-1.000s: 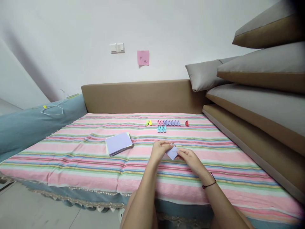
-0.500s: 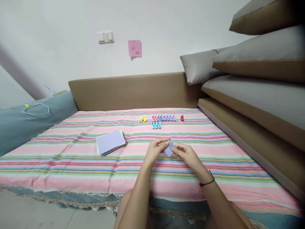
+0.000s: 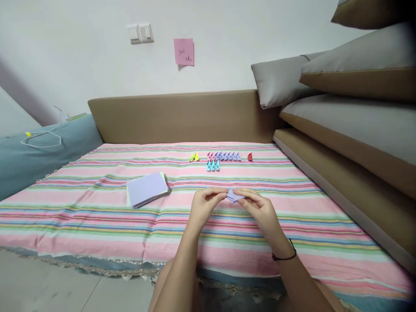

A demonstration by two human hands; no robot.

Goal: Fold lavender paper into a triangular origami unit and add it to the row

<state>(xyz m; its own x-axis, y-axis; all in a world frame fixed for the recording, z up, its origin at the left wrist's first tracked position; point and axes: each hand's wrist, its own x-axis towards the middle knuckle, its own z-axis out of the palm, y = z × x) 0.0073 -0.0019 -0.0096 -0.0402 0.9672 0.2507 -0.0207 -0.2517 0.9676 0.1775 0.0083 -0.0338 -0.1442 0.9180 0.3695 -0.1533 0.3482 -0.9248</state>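
Observation:
Between my two hands is a small folded piece of lavender paper [image 3: 233, 196], held above the striped cloth. My left hand [image 3: 207, 204] pinches its left edge between thumb and fingers. On the other side, my right hand [image 3: 258, 207] grips its right edge the same way. The paper's layers are slightly parted at the front. Beyond the hands stand small folded paper pieces: a row of pink and lavender ones [image 3: 225, 156], several light blue ones [image 3: 212, 165], yellow-green ones [image 3: 194, 157] and a single red one [image 3: 250, 157]. Left of my hands lies a stack of paper sheets [image 3: 147, 189], lavender on top.
A striped cloth [image 3: 107, 216] covers the seat. Grey and brown cushions [image 3: 354, 117] are piled along the right. A brown backrest [image 3: 175, 117] stands against the wall, with a pink note [image 3: 183, 52] above it. A blue bolster [image 3: 65, 143] is on the left.
The lavender paper has gone from an upright diamond to a flatter, tilted shape with its layers showing. Both hands now hold it from opposite sides. The camera view has shifted slightly.

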